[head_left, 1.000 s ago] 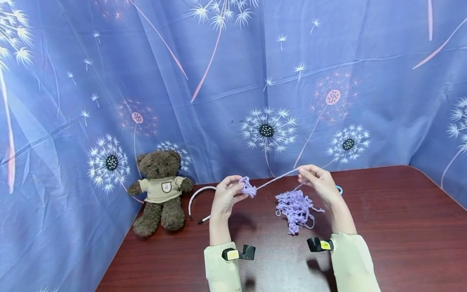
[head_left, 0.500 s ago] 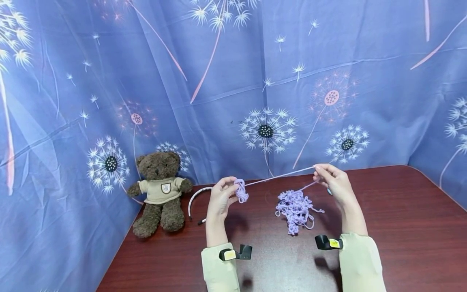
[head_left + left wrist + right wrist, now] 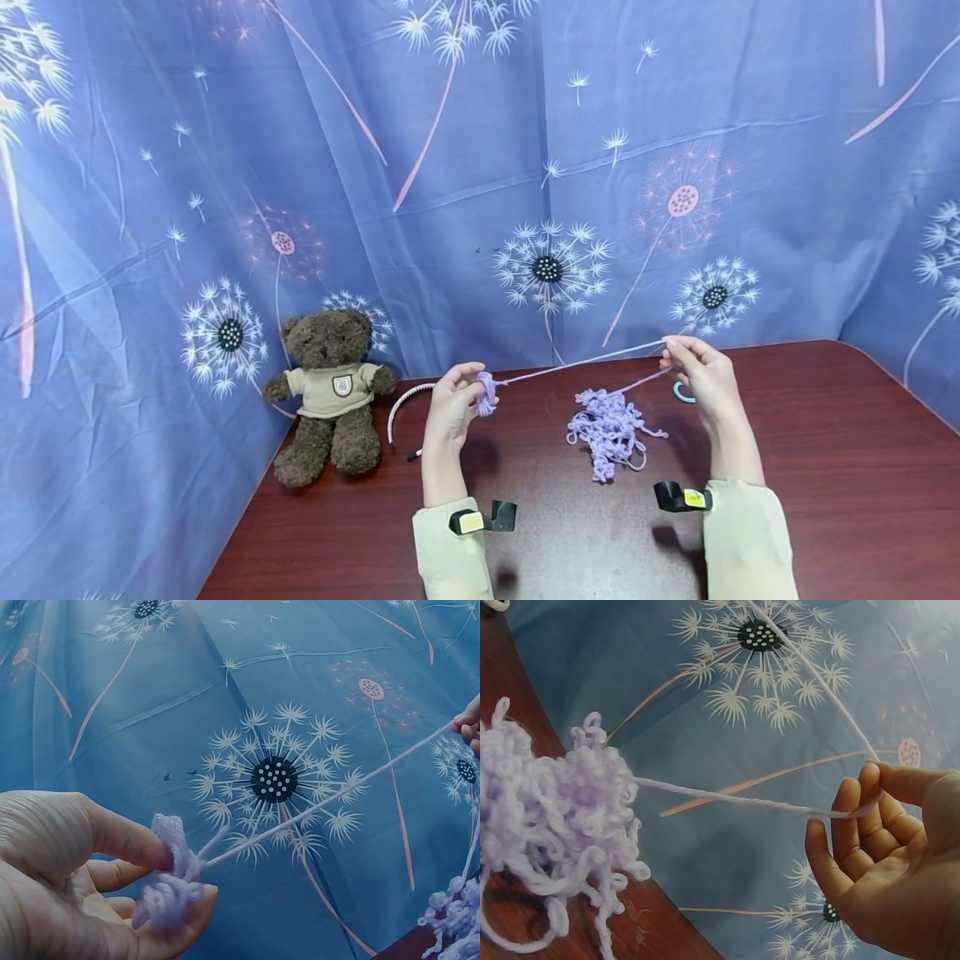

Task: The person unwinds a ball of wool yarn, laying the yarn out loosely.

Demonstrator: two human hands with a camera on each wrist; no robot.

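Observation:
My left hand (image 3: 448, 412) pinches a small wound bundle of purple yarn (image 3: 174, 881) between thumb and fingers, raised over the table. From the bundle a taut purple strand (image 3: 585, 362) runs up to the right. My right hand (image 3: 705, 375) pinches that strand between thumb and forefinger. Past the pinch the strand (image 3: 727, 796) crosses the fingers of this hand and leads down to a loose, kinked heap of purple yarn (image 3: 606, 429). The heap lies on the table between and below both hands, with a few loops spread at its edges.
A brown teddy bear (image 3: 326, 400) in a beige shirt sits at the table's left. Beside it lies a white headband (image 3: 397, 412), partly behind the left hand. A light-blue ring (image 3: 682, 393) lies near the right hand. A blue dandelion-print curtain (image 3: 465, 183) rises behind the dark-red table (image 3: 570, 542).
My right hand has moved to the right, drawing the strand longer and tauter. The left hand has shifted slightly left, and its bundle has turned. The heap stays in place.

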